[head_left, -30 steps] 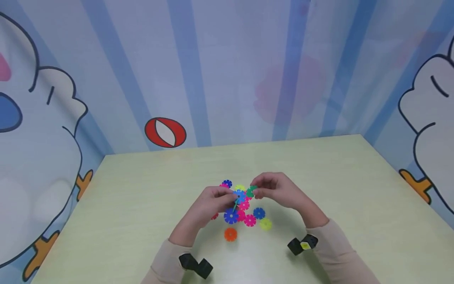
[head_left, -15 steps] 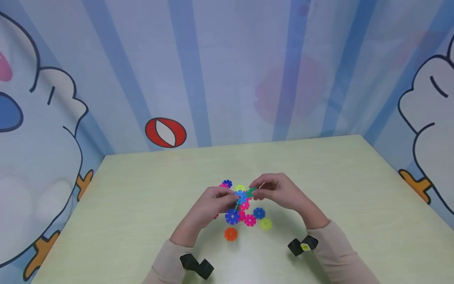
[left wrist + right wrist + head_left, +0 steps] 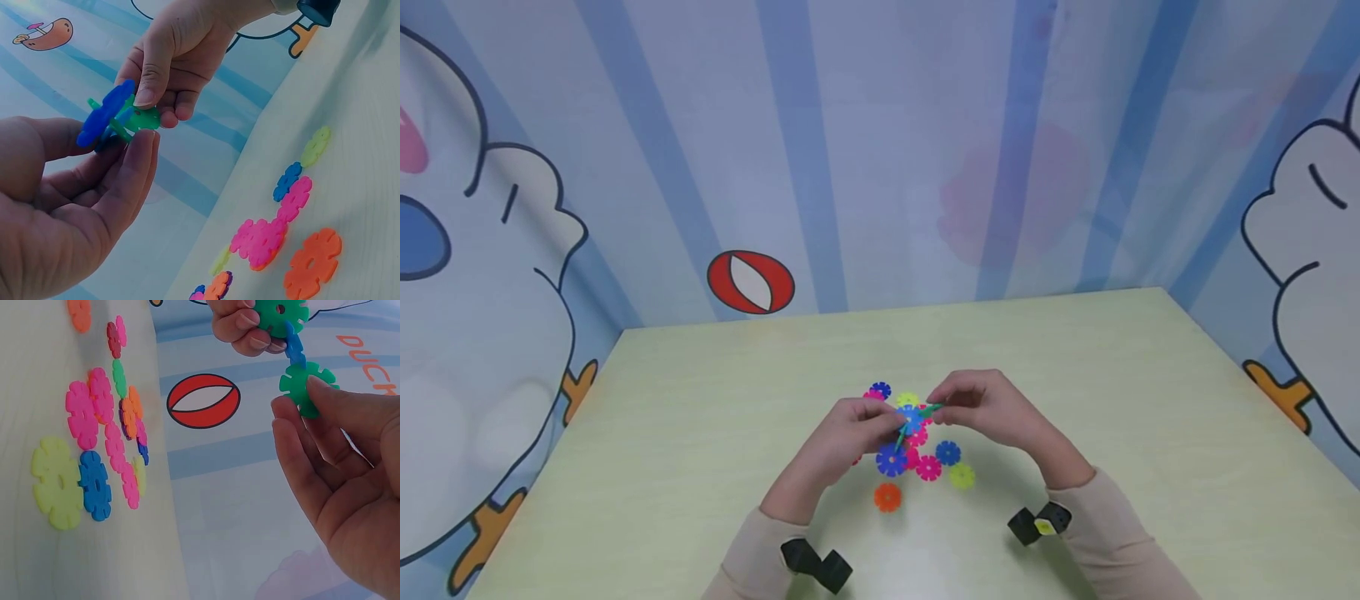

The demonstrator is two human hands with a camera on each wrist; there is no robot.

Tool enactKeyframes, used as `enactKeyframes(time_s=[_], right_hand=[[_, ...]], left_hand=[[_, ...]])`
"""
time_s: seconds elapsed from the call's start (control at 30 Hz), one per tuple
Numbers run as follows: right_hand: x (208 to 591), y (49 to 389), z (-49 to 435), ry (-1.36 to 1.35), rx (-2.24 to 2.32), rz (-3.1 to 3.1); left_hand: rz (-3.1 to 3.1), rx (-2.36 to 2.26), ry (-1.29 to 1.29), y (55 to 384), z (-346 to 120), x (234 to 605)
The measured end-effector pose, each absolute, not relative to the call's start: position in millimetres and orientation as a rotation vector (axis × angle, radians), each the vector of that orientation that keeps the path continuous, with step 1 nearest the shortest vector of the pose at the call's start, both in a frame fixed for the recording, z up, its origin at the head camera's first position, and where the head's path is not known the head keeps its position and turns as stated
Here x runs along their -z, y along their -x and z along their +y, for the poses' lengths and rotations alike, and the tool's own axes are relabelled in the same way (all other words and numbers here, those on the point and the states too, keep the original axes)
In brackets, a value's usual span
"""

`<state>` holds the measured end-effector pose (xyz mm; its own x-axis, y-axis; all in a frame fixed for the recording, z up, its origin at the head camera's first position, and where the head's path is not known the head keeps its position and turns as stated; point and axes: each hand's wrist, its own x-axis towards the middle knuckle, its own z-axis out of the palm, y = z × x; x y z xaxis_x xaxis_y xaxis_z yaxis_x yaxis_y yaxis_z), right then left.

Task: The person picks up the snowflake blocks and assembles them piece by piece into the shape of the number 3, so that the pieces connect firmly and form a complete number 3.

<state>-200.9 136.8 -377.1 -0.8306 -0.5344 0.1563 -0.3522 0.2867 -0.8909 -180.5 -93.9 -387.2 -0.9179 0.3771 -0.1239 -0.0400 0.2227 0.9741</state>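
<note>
My left hand (image 3: 853,433) pinches a small joined cluster of notched flower-shaped plastic discs above the table. The cluster has a dark blue disc (image 3: 106,112), a green disc (image 3: 281,315) and a light blue disc (image 3: 912,417). Between thumb and fingers, my right hand (image 3: 981,404) pinches another green disc (image 3: 309,390). Seen in the right wrist view, that disc's edge meets the lower end of the light blue disc (image 3: 295,349), roughly crosswise. Fingers partly cover the cluster in the head view.
Loose discs lie on the pale table (image 3: 715,467) below the hands: an orange disc (image 3: 887,497), a pink disc (image 3: 928,467), a blue disc (image 3: 948,452), a yellow disc (image 3: 962,476) and several more. A striped, cartoon-printed wall (image 3: 880,167) stands behind the table.
The green disc in my right hand has turned from face-on to nearly edge-on in the head view, close against the light blue disc. My left hand has shifted slightly right with the cluster.
</note>
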Motion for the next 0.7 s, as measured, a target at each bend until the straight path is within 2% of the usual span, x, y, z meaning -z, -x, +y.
enactKeyframes(time_s=[0.7], right_hand=[[384.2, 201.0, 134.1, 0.943, 1.566, 2.487]], left_hand=[[2.211, -1.782, -0.285, 176.0, -87.5, 385.6]])
